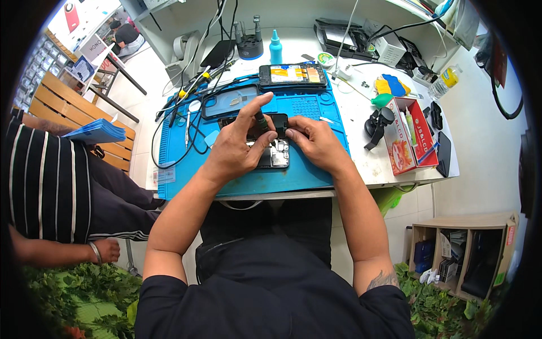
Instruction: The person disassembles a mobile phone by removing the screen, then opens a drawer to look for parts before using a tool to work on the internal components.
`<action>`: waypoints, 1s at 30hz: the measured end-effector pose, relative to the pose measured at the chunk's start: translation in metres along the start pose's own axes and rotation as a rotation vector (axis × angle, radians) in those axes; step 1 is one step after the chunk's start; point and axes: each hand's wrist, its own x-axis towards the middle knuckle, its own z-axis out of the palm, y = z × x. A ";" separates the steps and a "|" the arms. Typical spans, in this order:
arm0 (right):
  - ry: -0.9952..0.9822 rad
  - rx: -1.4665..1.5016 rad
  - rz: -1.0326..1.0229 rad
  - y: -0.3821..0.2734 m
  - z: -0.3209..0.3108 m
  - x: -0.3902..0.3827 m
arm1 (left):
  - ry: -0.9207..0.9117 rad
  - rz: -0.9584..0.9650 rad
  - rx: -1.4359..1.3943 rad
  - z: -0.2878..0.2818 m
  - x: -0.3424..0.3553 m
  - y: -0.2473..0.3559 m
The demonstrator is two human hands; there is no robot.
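Observation:
On the blue repair mat (197,172), an opened phone (276,158) lies with silver parts exposed and a black panel (278,120) raised along its far side. My left hand (240,141) is closed on a dark green screwdriver (261,120), held upright over the phone with the index finger raised by its top. My right hand (310,141) grips the black panel's right end between thumb and fingers. Behind my hands sit a clear tray (228,100) in a black frame and another opened phone (291,74) with yellow flex parts. The screwdriver's tip is too small to make out clearly.
A person (48,186) in a striped shirt stands at left holding blue papers (99,131); another person (127,39) is farther back. Around the mat are cables, a blue bottle (276,51), a red box (412,135), a watch (378,124) and a water bottle (443,82).

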 end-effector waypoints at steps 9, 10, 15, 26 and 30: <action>0.070 0.008 -0.067 0.004 0.003 0.000 | -0.073 0.066 -0.015 -0.002 0.003 -0.001; 0.074 0.019 -0.075 0.004 0.003 0.000 | -0.080 0.077 -0.008 -0.003 0.004 -0.001; 0.016 -0.001 -0.011 0.006 0.001 0.001 | 0.041 -0.016 -0.026 -0.003 0.004 0.001; 0.028 0.030 -0.043 0.007 0.001 0.000 | 0.057 0.020 0.018 0.010 0.009 -0.010; 0.031 0.002 -0.029 0.001 0.001 0.000 | 0.053 0.012 0.019 0.009 0.008 -0.012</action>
